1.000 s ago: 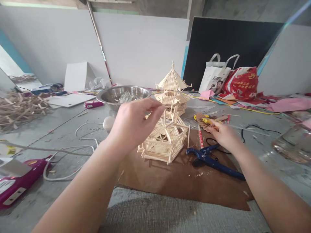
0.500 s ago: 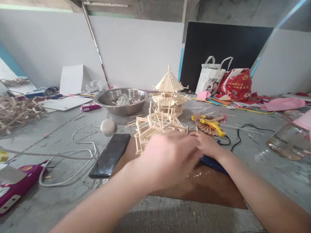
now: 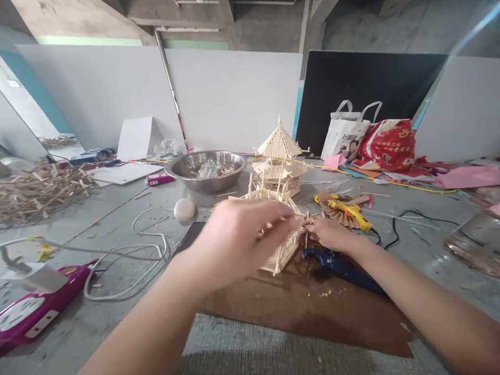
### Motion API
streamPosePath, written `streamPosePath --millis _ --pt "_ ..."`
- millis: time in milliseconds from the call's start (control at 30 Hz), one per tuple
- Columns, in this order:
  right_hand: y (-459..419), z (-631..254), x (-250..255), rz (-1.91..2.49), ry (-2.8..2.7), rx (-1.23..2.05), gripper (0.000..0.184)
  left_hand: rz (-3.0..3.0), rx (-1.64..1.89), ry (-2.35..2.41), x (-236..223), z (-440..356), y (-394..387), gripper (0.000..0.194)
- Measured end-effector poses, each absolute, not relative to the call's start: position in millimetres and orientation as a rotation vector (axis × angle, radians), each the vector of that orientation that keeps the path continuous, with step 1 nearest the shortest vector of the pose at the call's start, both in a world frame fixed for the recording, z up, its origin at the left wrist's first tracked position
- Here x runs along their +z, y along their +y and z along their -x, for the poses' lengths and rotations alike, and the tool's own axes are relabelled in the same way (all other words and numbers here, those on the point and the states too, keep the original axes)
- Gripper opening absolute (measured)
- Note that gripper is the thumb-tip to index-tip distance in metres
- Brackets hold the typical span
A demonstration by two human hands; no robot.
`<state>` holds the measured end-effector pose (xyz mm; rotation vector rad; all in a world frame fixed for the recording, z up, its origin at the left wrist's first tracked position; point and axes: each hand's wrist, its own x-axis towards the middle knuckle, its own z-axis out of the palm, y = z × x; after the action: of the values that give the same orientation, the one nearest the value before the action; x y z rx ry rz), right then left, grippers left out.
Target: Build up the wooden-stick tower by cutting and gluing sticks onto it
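Note:
My left hand, slightly blurred, reaches across the front of a wooden-stick model with open framing and upright posts. Its fingers are curled and the thumb and index finger come together near the model's right side. What they hold, if anything, I cannot make out. Just to the right, my right hand pinches a short thin wooden stick close to the left fingertips. Blue cutting pliers lie on the brown board below my right hand. Behind stands a roofed stick pavilion.
A yellow glue gun rests on a fan-shaped brown piece at right. A steel bowl, white round object, dark phone, cables and purple power strip are leftward. A glass jar stands far right.
My right hand has left the glue gun and come to the model's right side, now with a thin stick. My left hand moved down and rightward, met the right hand, then drew slightly back.

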<state>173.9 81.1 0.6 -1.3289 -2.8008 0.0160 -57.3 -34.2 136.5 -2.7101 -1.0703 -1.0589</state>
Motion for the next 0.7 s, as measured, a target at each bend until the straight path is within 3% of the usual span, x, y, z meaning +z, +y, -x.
streamPosePath --millis 133,300,700 --pt "86 -173 3 1.248 -2.881 -0.088 0.018 2.359 -1.25 -1.519 144 82 -18 0.024" --pt "85 -172 8 1.164 -2.96 -0.212 0.018 2.343 -1.11 -1.848 139 97 8 0.023" --pt "82 -181 -2 0.758 -3.038 -0.696 0.019 2.682 -0.6 -1.954 121 117 35 0.037"
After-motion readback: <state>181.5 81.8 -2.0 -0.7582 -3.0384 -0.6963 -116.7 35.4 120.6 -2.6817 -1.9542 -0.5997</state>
